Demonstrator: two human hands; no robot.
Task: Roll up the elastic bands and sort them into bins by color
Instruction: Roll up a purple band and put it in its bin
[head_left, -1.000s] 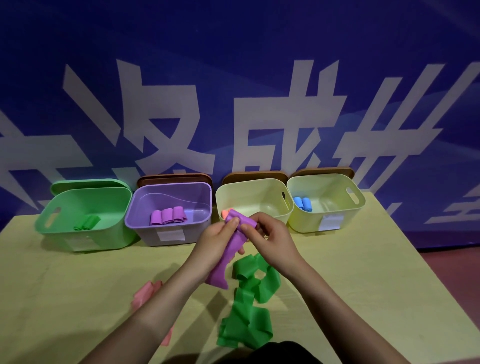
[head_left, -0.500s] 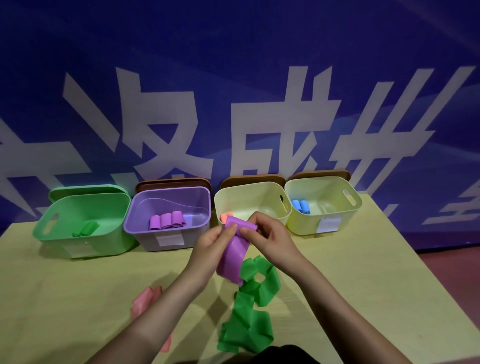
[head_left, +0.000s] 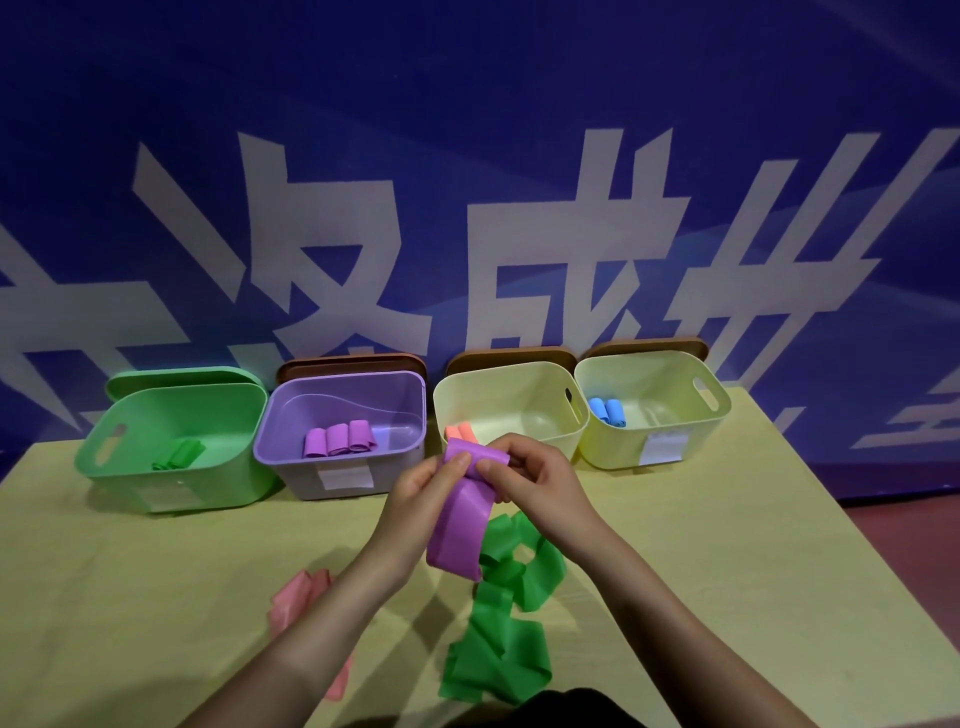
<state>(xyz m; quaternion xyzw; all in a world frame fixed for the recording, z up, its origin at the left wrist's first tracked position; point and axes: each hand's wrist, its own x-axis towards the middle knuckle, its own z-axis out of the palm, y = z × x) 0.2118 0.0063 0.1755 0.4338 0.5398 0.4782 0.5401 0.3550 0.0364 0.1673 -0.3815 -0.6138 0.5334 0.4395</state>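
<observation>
Both hands hold a purple elastic band above the table, in front of the bins. My left hand pinches its upper end from the left and my right hand pinches it from the right; the band's loop hangs down below them. A loose green band lies crumpled on the table under the hands. A pink band lies left of my left forearm. The purple bin holds three purple rolls.
A green bin with green rolls stands at far left. Two pale yellow bins stand to the right, one with an orange-pink roll, one with blue rolls. A blue banner wall rises behind. The table's right edge slopes away.
The hands stayed in nearly the same spot while working the purple band; its hanging part has gathered into a shorter loop and lifted off the green band.
</observation>
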